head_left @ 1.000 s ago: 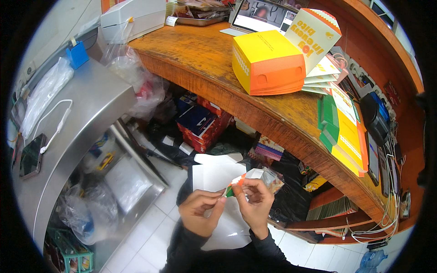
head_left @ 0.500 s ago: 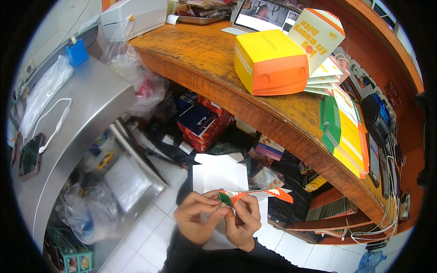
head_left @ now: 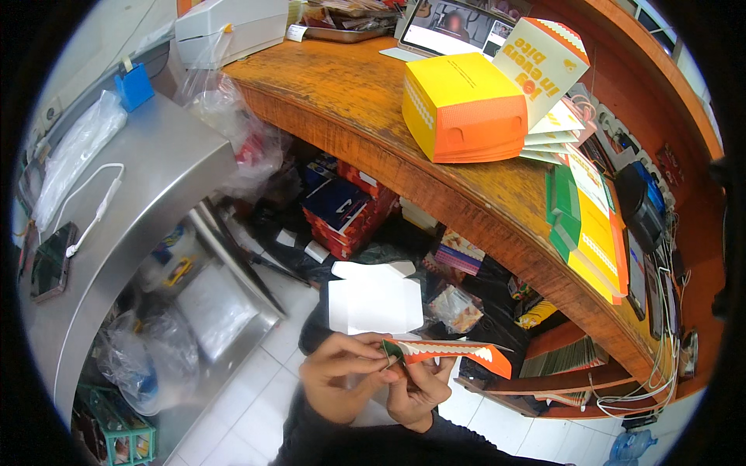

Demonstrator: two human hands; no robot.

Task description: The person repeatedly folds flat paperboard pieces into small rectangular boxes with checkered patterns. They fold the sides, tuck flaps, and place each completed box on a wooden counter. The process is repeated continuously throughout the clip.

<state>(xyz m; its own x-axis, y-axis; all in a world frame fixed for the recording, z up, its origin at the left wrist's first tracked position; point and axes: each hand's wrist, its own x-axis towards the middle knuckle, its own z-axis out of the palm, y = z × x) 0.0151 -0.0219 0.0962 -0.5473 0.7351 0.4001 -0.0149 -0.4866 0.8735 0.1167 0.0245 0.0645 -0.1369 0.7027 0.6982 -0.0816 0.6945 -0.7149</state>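
Observation:
Low in the middle, my left hand and my right hand are close together, both closed on one paperboard food box. Orange with a white scalloped border, its visible panel stretches out to the right. Between my fingertips is a green corner flap, pinched from both sides. Just beyond my hands, a white unfolded panel with a flap at its far end shows its plain inner face. My hands hide where this panel meets the orange part.
Ahead runs a worn wooden counter with stacked yellow-and-orange boxes and flat green-and-yellow boxes. A steel table at left bears a phone. Below the counter are red cartons; cables hang at right.
The orange panel has turned more toward me and its right end has dropped slightly. My fingers have shifted a little around the green flap.

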